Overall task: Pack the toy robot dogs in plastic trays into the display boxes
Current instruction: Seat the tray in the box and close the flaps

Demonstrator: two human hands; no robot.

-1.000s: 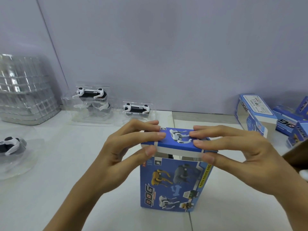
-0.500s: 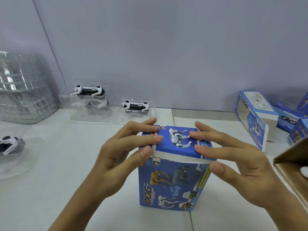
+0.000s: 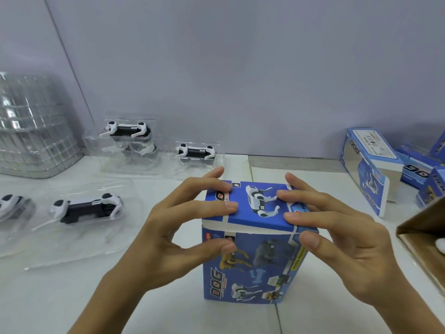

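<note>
white table [image 3: 72, 297] | grey wall [image 3: 240, 68] behind | brown cardboard carton [image 3: 423, 232] at right edge

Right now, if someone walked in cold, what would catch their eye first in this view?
The blue box standing upright at centre, with the left hand and right hand pressing its top flap down, thumbs on the front face. Next, the robot dogs in clear trays: one at left and two by the wall. More blue boxes lie at right.
</note>
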